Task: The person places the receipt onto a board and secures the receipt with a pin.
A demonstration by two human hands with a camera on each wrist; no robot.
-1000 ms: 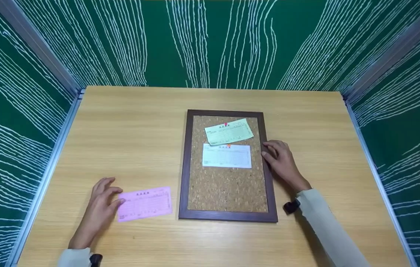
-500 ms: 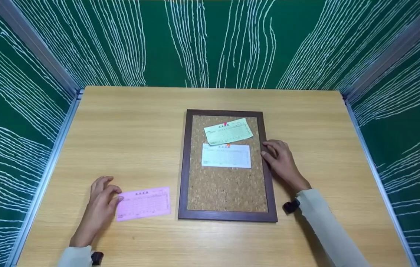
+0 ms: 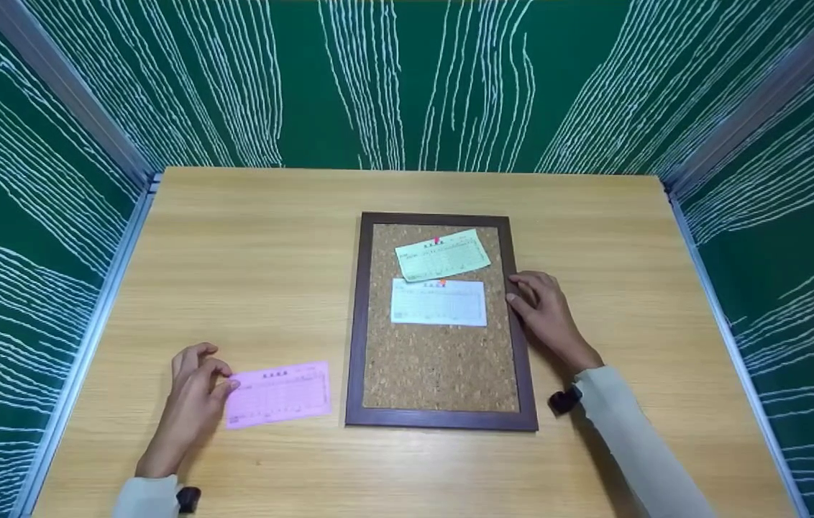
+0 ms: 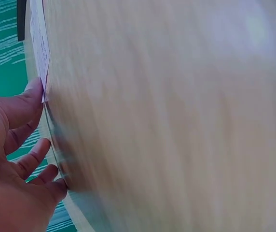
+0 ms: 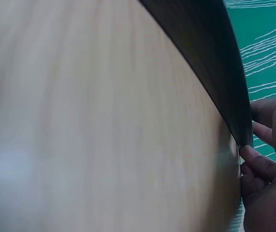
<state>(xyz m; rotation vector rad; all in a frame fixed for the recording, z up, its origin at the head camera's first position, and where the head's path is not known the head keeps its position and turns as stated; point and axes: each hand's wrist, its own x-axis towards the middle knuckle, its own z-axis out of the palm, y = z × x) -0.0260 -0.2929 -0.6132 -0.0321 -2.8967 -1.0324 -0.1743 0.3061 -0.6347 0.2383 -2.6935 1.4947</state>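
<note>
In the head view my left hand [image 3: 195, 403] pinches the left edge of a pink printed slip [image 3: 279, 394], thumb on top. The left wrist view shows the thumb and forefinger at the end of this slip [image 4: 40, 43], the other fingertips at the table surface. A cork board [image 3: 439, 367] with a dark brown frame lies flat to the right. My right hand [image 3: 551, 316] grips the right side of that frame. Close up, its fingers meet the frame edge [image 5: 210, 63]. On the cork, a red pin [image 3: 437, 241] holds a tilted green slip [image 3: 446, 259], and an orange pin [image 3: 442, 283] a white slip [image 3: 438, 306].
The wooden table [image 3: 256, 237] extends around the board. Green panels with white wavy lines [image 3: 349, 86] rise behind and at both sides, with metal rails [image 3: 90, 338] along the side edges.
My left hand and the pink slip have shifted very slightly left. The right hand keeps its place on the frame.
</note>
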